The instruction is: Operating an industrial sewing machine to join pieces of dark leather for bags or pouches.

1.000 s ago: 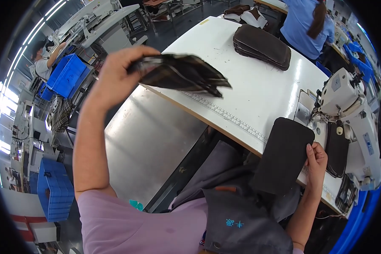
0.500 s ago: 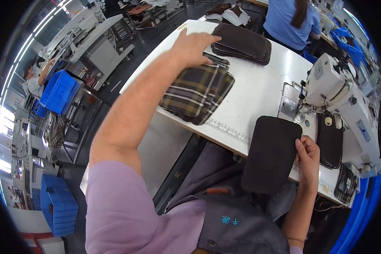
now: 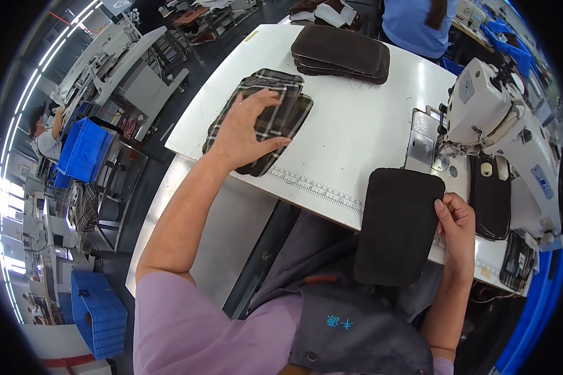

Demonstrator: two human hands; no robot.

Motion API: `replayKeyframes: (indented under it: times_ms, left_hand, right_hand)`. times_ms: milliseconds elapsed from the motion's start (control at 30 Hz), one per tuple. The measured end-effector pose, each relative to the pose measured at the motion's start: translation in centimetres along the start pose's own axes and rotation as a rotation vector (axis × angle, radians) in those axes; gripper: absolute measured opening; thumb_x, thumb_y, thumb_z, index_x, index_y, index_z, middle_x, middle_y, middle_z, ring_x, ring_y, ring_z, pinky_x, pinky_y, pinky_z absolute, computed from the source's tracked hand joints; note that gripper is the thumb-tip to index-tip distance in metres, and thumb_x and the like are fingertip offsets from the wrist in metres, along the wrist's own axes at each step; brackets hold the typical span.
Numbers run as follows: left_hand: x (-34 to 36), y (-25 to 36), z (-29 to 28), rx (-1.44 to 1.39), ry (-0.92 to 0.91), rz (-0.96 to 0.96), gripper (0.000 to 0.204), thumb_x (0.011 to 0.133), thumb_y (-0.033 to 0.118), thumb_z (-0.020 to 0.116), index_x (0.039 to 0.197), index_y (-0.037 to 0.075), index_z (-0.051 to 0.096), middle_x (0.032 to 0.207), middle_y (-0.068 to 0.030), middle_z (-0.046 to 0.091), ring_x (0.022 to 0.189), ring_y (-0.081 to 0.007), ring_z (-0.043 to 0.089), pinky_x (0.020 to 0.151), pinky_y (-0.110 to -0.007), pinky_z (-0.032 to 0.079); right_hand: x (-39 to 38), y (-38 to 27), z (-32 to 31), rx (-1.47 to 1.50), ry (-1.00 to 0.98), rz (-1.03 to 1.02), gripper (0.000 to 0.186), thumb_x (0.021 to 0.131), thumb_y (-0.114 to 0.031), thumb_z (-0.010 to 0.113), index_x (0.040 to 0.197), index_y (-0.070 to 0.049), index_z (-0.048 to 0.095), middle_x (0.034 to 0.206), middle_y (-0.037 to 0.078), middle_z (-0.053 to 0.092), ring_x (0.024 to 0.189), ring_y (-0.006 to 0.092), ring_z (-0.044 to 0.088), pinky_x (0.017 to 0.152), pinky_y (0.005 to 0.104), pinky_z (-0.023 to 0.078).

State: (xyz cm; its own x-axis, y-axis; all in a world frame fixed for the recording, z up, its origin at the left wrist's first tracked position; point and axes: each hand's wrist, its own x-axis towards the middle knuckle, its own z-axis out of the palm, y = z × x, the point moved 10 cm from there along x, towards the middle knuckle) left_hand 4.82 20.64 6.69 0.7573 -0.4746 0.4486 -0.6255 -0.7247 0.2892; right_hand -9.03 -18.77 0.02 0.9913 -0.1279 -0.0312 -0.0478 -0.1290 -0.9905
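Between thumb and fingers, my right hand (image 3: 455, 220) grips the right edge of a dark rectangular fabric panel (image 3: 399, 226) with rounded corners. The panel hangs at the table's front edge, over my lap. My left hand (image 3: 247, 130) is over a stack of plaid fabric pieces (image 3: 286, 94) on the left of the table, its fingers spread and nothing held; whether it touches the stack I cannot tell. Farther back lies a stack of dark brown panels (image 3: 341, 53). Part of the plaid stack is hidden under my left hand.
A white sewing machine (image 3: 481, 112) stands at the right of the white table (image 3: 344, 131), with more dark pieces (image 3: 491, 200) beside it. A ruler strip (image 3: 313, 189) runs along the front edge. A person in blue (image 3: 416, 28) is beyond the table; blue crates (image 3: 98, 315) stand at left.
My left hand has drawn back toward me from beside the dark brown stack to over the plaid stack. My right hand still holds the panel in nearly the same place. The view has shifted slightly.
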Motion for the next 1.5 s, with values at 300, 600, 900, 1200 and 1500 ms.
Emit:
replayKeyframes:
  times_ms: [300,600,900,1200,1500]
  left_hand:
    - [-7.7,-2.4,-4.6,-0.096,-0.091,-0.188,0.040,0.074,0.008,0.089,0.112,0.007,0.075,0.134,-0.0077,0.067,0.119,-0.0282,0.067,0.098,-0.037,0.056]
    - [-8.1,-5.9,-8.5,-0.015,0.130,-0.137,0.009,0.095,0.002,0.071,0.101,-0.003,0.076,0.101,-0.0116,0.076,0.096,-0.0211,0.072,0.091,-0.032,0.054]
    - [-1.3,13.8,-3.5,-0.148,0.240,0.264,0.013,0.083,-0.005,0.074,0.094,0.001,0.071,0.110,-0.0129,0.076,0.096,-0.0281,0.074,0.086,-0.036,0.058]
    - [-2.1,23.8,7.4,-0.463,-0.291,0.562,0.055,0.084,0.019,0.081,0.135,0.005,0.064,0.143,-0.0166,0.062,0.141,-0.0357,0.053,0.121,-0.053,0.036]
    - [14.0,8.1,6.5,0.016,0.119,0.275,0.038,0.082,0.013,0.079,0.118,0.004,0.071,0.126,-0.0101,0.072,0.115,-0.0356,0.069,0.100,-0.042,0.054]
  right_hand:
    - [-0.6,-0.4,-0.1,-0.036,0.037,-0.006,0.019,0.104,-0.021,0.070,0.092,-0.007,0.066,0.068,-0.010,0.051,0.056,-0.0015,0.043,0.052,0.0183,0.032]
    - [0.0,-0.9,2.3,0.074,-0.032,-0.022,0.019,0.102,-0.019,0.072,0.093,-0.003,0.067,0.074,-0.008,0.054,0.063,0.0006,0.045,0.056,0.0205,0.037]
    - [-1.3,-1.1,-1.7,0.240,0.059,-0.106,0.019,0.104,-0.025,0.071,0.094,-0.009,0.072,0.074,-0.012,0.058,0.062,-0.0025,0.041,0.055,0.0176,0.029]
    - [1.6,-4.4,3.6,0.357,-0.113,-0.085,0.021,0.105,-0.025,0.068,0.090,-0.011,0.068,0.073,-0.012,0.054,0.062,-0.0023,0.039,0.055,0.0195,0.028]
    - [6.7,-3.4,6.7,-0.243,-0.178,-0.168,0.024,0.101,-0.019,0.070,0.089,0.001,0.064,0.063,0.006,0.059,0.057,0.0122,0.057,0.054,0.0321,0.044]
